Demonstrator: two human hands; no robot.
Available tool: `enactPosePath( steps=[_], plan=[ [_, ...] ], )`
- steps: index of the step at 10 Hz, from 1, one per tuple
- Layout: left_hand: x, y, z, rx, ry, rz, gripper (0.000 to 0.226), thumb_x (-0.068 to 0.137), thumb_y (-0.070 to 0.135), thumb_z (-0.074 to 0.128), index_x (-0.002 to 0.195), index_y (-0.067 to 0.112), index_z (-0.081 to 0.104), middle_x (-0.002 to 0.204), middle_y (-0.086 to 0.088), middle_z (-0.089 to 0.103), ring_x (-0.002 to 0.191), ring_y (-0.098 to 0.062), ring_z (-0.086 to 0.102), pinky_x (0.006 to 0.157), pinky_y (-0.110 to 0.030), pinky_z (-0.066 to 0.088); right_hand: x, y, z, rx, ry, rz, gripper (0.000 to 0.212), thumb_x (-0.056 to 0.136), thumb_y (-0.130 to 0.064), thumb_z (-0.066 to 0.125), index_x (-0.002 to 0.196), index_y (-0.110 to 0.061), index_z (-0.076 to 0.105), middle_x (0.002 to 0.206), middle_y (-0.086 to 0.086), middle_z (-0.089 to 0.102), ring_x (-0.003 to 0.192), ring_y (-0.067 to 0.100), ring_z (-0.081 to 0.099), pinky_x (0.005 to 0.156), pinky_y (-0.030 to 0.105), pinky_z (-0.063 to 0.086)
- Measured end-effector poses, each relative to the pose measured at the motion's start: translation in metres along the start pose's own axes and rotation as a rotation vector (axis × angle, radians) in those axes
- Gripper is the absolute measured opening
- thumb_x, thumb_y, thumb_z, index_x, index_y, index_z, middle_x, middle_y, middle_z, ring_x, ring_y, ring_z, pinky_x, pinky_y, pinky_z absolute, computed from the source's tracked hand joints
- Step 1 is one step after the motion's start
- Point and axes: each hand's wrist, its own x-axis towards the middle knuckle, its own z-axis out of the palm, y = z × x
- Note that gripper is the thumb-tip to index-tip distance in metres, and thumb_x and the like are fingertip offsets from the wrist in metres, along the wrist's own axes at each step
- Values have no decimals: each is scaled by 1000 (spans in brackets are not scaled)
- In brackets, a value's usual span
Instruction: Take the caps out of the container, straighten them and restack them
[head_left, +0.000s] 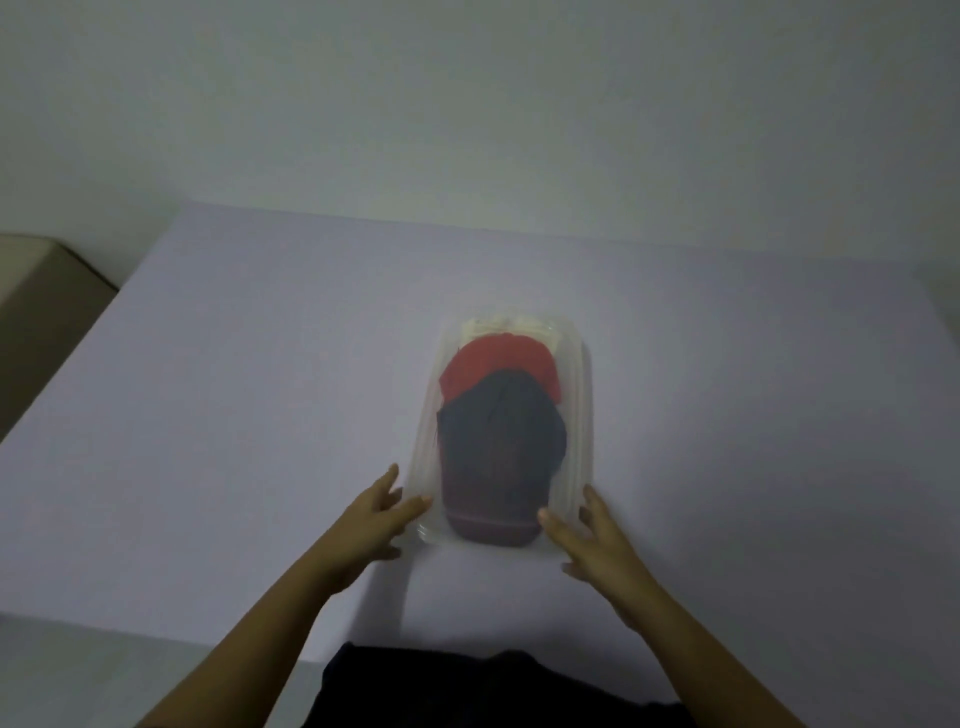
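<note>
Pale table (208, 415), wide and plain, no readable writing anywhere in the dim, hazy view. On its middle, one clear plastic container (582, 415), long and round-cornered. Inside, caps overlapping in a row, seemingly four: cream cap (488, 328) farthest, red cap (493, 364), grey-blue cap (498, 431), maroon cap (491, 525) nearest. Two bare hands at the near end: left hand (376, 519) and right hand (592, 540), fingers spread, touching the container's corners, gripping nothing firmly.
</note>
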Motion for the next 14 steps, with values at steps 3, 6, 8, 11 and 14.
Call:
enactPosePath(
  steps=[3,6,8,11,14],
  plan=[
    [53,70,23,-259,-72,153,56,81,7,68,133,14,46,122,-14,60,106,-35,63,89,-50,54,52,-41,-49,182,40,-149,43,84,-9,66,115,-33,50,108,-11,63,99,8,61,76,22,52],
    [127,146,61,-260,-132,194,58,81,6,67,135,8,44,120,-17,61,104,-37,63,85,-49,56,122,-88,-119,150,50,-173,40,84,-9,66,119,-24,55,111,-3,67,100,14,64,76,24,53],
    [164,159,76,-304,-105,112,56,82,-1,64,134,5,45,117,-18,64,104,-39,63,87,-52,54,163,-90,-143,130,2,-169,45,77,-19,72,118,-27,56,111,-7,69,100,8,66,77,21,53],
    [187,174,73,-244,-108,120,62,86,9,63,142,7,36,127,-15,58,109,-37,60,88,-48,54,195,-96,-154,9,-25,-138,71,79,-37,71,140,-27,37,138,-6,48,122,10,49,94,23,45],
    [126,191,87,313,177,422,71,93,45,46,150,18,12,159,-4,16,145,-24,20,115,-41,22,140,-118,-132,-342,309,-414,61,92,-29,54,145,-14,27,148,3,35,137,20,33,106,24,26]
  ],
)
